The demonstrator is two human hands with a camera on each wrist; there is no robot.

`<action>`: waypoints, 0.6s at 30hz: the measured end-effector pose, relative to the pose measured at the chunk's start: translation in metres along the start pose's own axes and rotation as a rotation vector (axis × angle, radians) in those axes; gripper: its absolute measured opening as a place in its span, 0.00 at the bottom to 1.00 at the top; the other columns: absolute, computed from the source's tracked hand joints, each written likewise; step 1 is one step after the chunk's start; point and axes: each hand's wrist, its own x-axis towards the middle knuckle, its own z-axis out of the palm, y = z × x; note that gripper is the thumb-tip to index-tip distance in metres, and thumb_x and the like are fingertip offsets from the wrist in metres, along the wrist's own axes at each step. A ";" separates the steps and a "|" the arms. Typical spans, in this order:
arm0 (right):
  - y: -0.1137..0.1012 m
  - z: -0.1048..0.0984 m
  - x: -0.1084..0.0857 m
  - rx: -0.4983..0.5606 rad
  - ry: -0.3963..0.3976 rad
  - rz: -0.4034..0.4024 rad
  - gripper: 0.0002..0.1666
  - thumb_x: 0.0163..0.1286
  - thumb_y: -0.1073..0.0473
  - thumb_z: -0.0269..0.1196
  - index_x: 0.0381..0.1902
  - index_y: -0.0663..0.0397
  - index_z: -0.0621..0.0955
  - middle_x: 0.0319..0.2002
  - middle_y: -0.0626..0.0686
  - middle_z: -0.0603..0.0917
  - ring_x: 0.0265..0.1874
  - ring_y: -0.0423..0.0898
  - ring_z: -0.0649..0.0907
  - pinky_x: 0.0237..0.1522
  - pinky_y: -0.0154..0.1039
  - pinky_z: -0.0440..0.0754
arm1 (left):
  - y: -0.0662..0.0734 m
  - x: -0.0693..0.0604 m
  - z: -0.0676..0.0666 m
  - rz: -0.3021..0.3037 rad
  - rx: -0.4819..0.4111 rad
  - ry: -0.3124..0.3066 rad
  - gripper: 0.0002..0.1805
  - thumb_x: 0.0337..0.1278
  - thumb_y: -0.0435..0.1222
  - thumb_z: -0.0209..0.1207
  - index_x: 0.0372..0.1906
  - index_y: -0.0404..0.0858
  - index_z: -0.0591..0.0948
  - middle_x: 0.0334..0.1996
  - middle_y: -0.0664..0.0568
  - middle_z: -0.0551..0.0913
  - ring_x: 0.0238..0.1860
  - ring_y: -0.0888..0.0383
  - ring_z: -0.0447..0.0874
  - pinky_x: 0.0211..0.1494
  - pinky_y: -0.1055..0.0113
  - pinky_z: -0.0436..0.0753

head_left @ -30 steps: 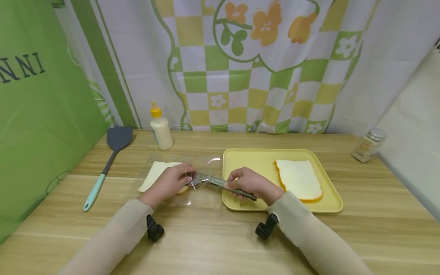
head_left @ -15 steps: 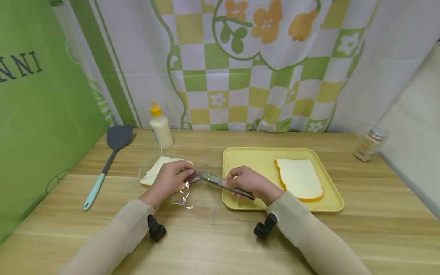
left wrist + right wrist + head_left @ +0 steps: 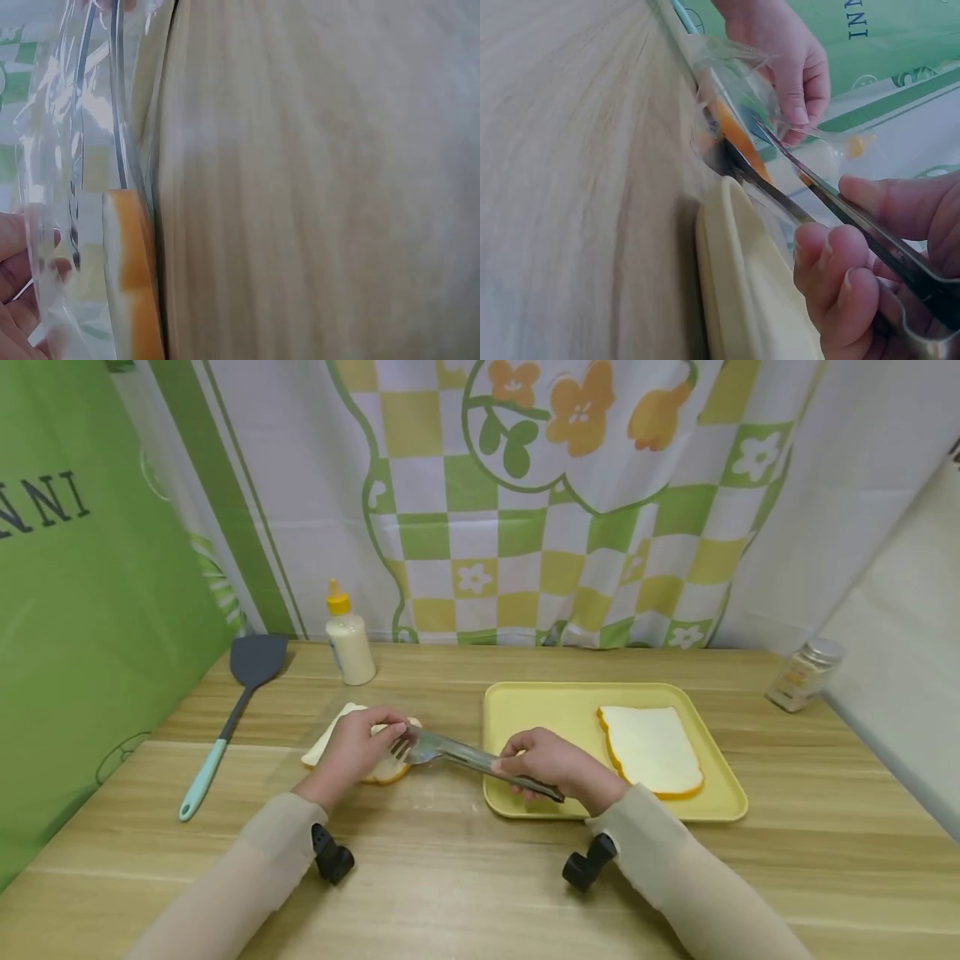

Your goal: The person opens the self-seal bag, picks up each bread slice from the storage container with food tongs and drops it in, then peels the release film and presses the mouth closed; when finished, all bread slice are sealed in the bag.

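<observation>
My left hand (image 3: pixel 348 752) pinches the edge of a clear plastic bag (image 3: pixel 49 161), lifting its mouth. Inside the bag is a white bread slice (image 3: pixel 386 768) with an orange crust, partly hidden by that hand. My right hand (image 3: pixel 551 764) grips metal tongs (image 3: pixel 468 755) between thumb and fingers. The tongs point left, with their ends in the bag's mouth. In the right wrist view the two arms of the tongs (image 3: pixel 817 180) stand apart, near the crust of the bagged slice (image 3: pixel 739 135). Whether they touch the bread I cannot tell.
A yellow tray (image 3: pixel 540 703) bearing another bread slice (image 3: pixel 652 752) lies under and right of my right hand. A squeeze bottle (image 3: pixel 350 647) stands behind the bag. A spatula (image 3: pixel 240 714) lies at left, and a lidded glass jar (image 3: pixel 806 677) stands far right.
My left hand has shifted slightly left and up, raising the bag's edge. The fork-like tong end now shows more clearly beside its fingers. My right hand has hardly moved.
</observation>
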 end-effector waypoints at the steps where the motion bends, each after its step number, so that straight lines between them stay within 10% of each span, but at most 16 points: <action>1: 0.000 -0.002 -0.002 -0.003 0.003 -0.001 0.10 0.65 0.59 0.59 0.32 0.63 0.76 0.18 0.54 0.76 0.12 0.42 0.73 0.16 0.33 0.72 | 0.000 0.000 -0.001 0.000 0.006 0.006 0.06 0.58 0.33 0.58 0.36 0.35 0.84 0.35 0.47 0.86 0.43 0.50 0.82 0.50 0.54 0.77; 18: 0.024 -0.073 -0.055 -0.021 -0.001 -0.092 0.16 0.67 0.57 0.58 0.39 0.70 0.75 0.19 0.53 0.76 0.14 0.41 0.72 0.17 0.33 0.74 | -0.013 0.001 -0.012 -0.022 -0.062 0.089 0.09 0.60 0.33 0.57 0.41 0.32 0.83 0.42 0.41 0.83 0.50 0.45 0.77 0.54 0.50 0.73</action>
